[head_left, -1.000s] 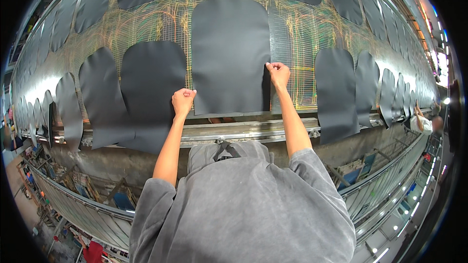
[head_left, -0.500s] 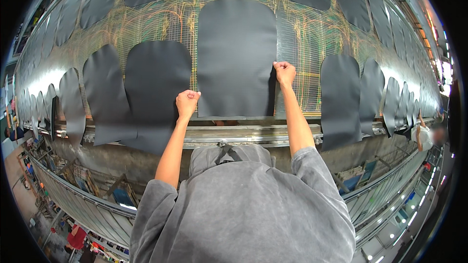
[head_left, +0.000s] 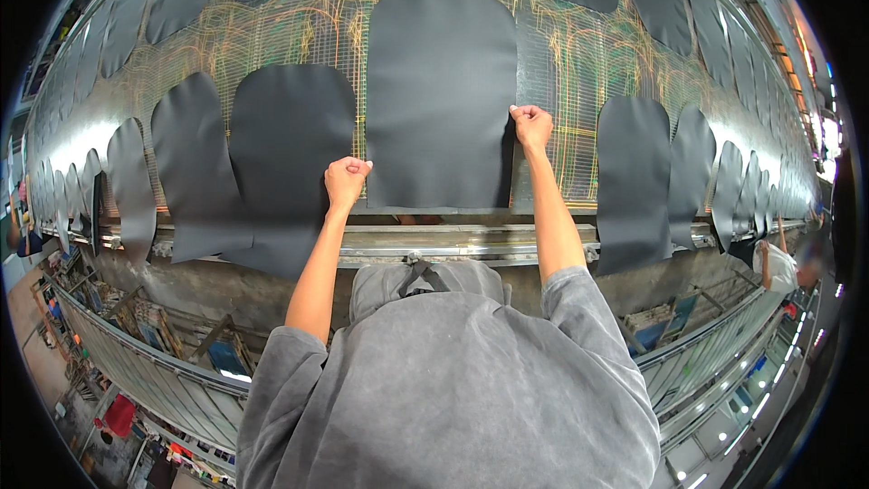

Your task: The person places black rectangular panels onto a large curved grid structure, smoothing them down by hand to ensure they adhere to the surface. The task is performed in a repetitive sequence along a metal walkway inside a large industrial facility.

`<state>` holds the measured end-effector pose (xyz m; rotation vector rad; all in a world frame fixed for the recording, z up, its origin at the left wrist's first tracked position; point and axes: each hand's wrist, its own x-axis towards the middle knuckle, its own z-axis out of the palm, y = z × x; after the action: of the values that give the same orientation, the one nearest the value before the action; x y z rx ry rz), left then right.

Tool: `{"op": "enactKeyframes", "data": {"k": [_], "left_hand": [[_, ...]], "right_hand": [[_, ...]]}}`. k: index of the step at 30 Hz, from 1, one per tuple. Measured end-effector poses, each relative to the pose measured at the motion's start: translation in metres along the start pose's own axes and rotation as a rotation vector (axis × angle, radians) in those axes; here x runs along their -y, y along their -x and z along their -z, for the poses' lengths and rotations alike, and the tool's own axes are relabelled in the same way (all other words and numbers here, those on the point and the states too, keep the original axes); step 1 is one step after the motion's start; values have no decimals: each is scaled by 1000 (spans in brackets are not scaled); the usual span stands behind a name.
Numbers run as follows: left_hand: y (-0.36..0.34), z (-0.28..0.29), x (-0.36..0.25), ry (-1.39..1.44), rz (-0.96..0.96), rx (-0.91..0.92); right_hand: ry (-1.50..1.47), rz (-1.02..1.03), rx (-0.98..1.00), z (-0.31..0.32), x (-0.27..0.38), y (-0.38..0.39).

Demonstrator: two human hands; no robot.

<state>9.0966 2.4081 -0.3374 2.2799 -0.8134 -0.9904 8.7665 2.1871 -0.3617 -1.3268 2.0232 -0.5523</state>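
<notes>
A dark grey, flat sheet (head_left: 441, 100) with a rounded far end lies in front of me on a table marked with coloured lines. My left hand (head_left: 347, 181) is closed in a pinch at its near left edge. Farther up the right edge, my right hand (head_left: 532, 129) pinches the sheet between thumb and fingers. Below that hand the right edge looks slightly raised. Left of my left hand lies another dark rounded sheet (head_left: 294, 140), its near end hanging over the table's front edge.
More dark sheets, one of them a panel (head_left: 632, 177) at right, line both sides and the far part of the lined table (head_left: 566, 81). A metal rail (head_left: 471, 240) runs along the near edge. A person in white (head_left: 777, 264) stands at the far right.
The whole view has shifted slightly, so the table and sheets sit a little higher. Both hands stay at the same edges of the sheet.
</notes>
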Motion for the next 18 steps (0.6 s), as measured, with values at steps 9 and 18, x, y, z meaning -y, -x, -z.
{"op": "enactKeyframes", "data": {"k": [9,18], "left_hand": [[-2,-1,5,-24,-31,-11],[1,0,0,-5,-56,-29]], "right_hand": [[-6,46,-10,-1,-2,0],[25,77,32,2,-10,-7]]}}
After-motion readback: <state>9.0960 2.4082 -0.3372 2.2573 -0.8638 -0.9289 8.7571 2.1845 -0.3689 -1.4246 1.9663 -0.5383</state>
